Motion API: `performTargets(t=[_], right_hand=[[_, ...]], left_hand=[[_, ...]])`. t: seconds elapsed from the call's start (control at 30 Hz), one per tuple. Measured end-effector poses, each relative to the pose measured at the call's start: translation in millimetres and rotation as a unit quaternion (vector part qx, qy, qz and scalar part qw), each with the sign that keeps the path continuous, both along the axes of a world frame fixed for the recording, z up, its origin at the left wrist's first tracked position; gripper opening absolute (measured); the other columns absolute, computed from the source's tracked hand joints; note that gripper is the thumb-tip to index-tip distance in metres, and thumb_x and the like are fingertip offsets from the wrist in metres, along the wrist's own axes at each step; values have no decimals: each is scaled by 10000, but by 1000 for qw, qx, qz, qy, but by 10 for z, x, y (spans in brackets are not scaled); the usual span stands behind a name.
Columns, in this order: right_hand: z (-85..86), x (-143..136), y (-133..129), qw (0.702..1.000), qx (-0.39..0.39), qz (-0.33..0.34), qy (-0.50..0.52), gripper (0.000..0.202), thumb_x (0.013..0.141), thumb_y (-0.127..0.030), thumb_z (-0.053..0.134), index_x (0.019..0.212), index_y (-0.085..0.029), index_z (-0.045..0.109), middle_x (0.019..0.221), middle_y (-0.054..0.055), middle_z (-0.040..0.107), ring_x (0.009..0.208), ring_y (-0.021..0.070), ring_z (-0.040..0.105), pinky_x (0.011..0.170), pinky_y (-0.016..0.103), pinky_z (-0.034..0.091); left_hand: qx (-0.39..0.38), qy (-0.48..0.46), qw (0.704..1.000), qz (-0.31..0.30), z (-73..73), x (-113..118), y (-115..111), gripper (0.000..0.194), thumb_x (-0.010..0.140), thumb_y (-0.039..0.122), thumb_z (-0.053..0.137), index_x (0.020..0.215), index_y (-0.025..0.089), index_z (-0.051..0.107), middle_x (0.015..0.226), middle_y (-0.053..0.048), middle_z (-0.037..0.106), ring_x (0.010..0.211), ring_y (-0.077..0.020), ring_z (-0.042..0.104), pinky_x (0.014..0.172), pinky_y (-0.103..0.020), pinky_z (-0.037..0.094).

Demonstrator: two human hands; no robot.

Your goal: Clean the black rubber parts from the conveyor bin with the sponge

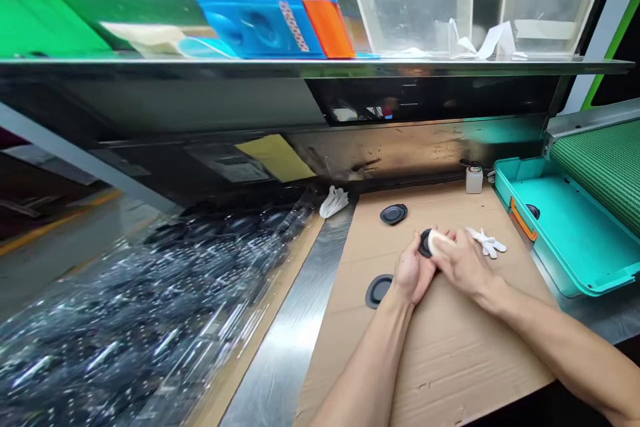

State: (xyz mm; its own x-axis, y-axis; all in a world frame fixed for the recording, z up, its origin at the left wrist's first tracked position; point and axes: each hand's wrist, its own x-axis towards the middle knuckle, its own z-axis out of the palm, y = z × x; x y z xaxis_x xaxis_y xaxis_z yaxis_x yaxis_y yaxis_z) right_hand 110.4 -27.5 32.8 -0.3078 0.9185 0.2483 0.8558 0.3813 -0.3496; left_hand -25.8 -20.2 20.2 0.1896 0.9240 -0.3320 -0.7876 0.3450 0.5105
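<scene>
Metal shelf point(410, 69) across the top: green bin point(45, 20) at left, blurred; right of it, a blue case point(255, 27) with an orange end. Curled white paper point(497, 41) farther right, near translucent panels point(415, 0). Under the shelf: dark glossy panel point(450, 97) with reflections; lower left of that, a yellow sheet point(277, 157). Right edge: green textured belt point(610, 167) beside a grey rail point(595, 119). Crumpled white bundle point(333, 202) at rear of the worktop point(295, 320). Far left: floor point(35, 273), yellow line point(60, 223).
</scene>
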Motion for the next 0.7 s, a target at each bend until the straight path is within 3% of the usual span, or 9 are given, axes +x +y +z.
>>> performTargets(t=[0.2, 0.33, 0.4, 0.5, 0.57, 0.7], right_hand=[[18, 145, 25, 999, 3, -41, 13, 335, 996, -402, 587, 1295, -269, 661, 1107, 101, 534, 1019, 239, 527, 887, 339, 432], [46, 214, 34, 999, -30, -31, -15, 337, 993, -469, 581, 1258, -292, 691, 1120, 93, 582, 1075, 250, 522, 917, 352, 415], [74, 260, 69, 998, -10, -43, -52, 328, 1023, -480, 511, 1203, -301, 718, 1187, 107, 601, 1136, 281, 497, 964, 405, 389], [117, 374, 146, 987, 22, -115, -108, 320, 1017, -422, 515, 1191, -244, 715, 1294, 157, 592, 1186, 342, 484, 971, 479, 375], [136, 466, 199, 979, -13, -139, -149, 312, 998, -397, 541, 1150, -190, 718, 1215, 187, 636, 1129, 358, 540, 925, 477, 397], [136, 605, 296, 973, -91, -123, -176, 291, 1010, -303, 494, 1027, -136, 733, 1037, 189, 691, 964, 298, 642, 838, 387, 434]], left_hand=[[-34, 16, 997, 67, 48, -168, 79, 406, 1051, 351, 347, 1047, 96, 663, 1109, -191, 715, 1034, -260, 706, 810, -374, 623], [-61, -62, 991, 101, 164, -343, 109, 463, 1051, 368, 286, 1120, 65, 629, 1004, -191, 698, 991, -262, 710, 720, -324, 634], [-76, -96, 988, 94, 214, -386, 101, 461, 1051, 339, 281, 1219, 43, 591, 979, -179, 691, 960, -248, 714, 753, -338, 649], [-94, -129, 985, 61, 246, -407, 85, 507, 1058, 373, 278, 1358, 32, 503, 1013, -182, 684, 937, -232, 722, 721, -295, 656], [-100, -142, 984, 34, 238, -416, 81, 569, 1056, 434, 279, 1407, 23, 457, 1037, -194, 678, 880, -208, 725, 656, -238, 642], [-93, -138, 986, 9, 211, -435, 80, 629, 1046, 493, 287, 1423, 13, 441, 1027, -196, 685, 765, -162, 705, 621, -192, 617]])
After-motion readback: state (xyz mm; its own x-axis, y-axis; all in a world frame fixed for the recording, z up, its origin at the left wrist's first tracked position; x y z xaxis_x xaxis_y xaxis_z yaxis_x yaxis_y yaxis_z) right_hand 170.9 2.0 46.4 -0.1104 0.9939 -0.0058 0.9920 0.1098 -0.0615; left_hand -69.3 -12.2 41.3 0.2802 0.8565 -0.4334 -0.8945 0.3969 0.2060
